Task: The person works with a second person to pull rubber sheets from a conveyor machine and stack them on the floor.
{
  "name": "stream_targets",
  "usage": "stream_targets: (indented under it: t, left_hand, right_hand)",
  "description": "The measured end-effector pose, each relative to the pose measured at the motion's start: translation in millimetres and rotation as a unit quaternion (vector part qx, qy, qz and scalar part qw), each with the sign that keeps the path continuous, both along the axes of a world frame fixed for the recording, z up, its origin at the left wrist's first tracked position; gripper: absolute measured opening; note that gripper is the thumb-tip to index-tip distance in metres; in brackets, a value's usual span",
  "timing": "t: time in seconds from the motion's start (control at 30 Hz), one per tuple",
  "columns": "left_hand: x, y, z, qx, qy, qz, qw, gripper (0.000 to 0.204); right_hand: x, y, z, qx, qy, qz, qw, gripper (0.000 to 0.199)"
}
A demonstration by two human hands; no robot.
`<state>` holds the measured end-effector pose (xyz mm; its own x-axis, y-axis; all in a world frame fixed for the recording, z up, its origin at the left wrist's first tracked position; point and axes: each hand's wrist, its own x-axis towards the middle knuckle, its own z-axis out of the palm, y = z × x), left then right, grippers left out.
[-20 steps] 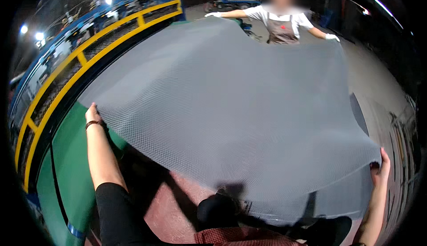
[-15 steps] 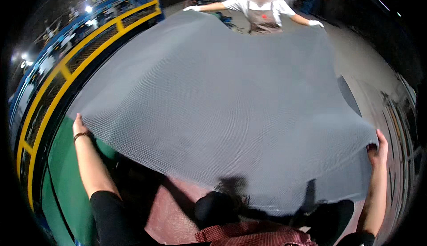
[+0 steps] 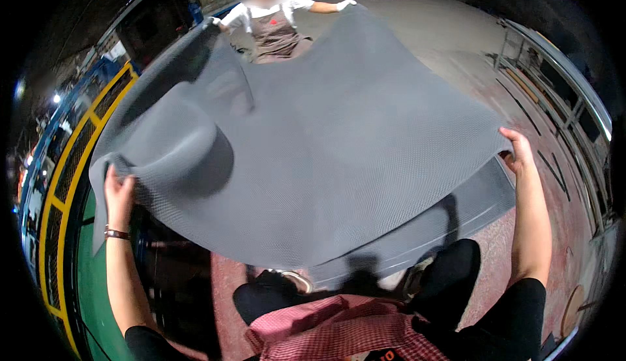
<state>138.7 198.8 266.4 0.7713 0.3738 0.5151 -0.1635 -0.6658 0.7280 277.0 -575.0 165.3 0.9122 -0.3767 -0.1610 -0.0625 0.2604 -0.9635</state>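
A large grey mesh sheet [image 3: 326, 146] hangs stretched between me and a person in a brown apron [image 3: 277, 25] at the far side. My left hand [image 3: 119, 191] grips the sheet's near left corner, where the mesh folds into a hump. My right hand [image 3: 520, 152] grips the near right corner, raised higher. The other person's gloved hands hold the two far corners. The sheet sags in the middle over my legs. Another grey sheet [image 3: 456, 211] lies flat below it.
A yellow railing [image 3: 72, 165] with blue framing runs along the left, beside a green floor strip [image 3: 94, 289]. A metal rack [image 3: 561, 93] stands at the right. The floor is reddish near my feet and grey concrete further off.
The sheet has swung round and lifted: my right hand rose with its corner, my left corner buckled into a fold, and the other person now stands further left in view.
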Motion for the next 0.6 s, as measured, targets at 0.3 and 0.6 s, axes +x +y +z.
stream_targets:
  t: [0.3,0.6]
  left_hand:
    - [135,-519,-175,0.418,0.397,-0.464,0.672,0.038]
    - [92,-578,-372,0.476,0.271,-0.481,0.685,0.043]
  right_hand:
    - [-7,-145,-208,-0.651,0.277,0.015,0.706,0.020]
    - [-44,-106,-353,-0.461,0.038,0.030,0.886,0.066]
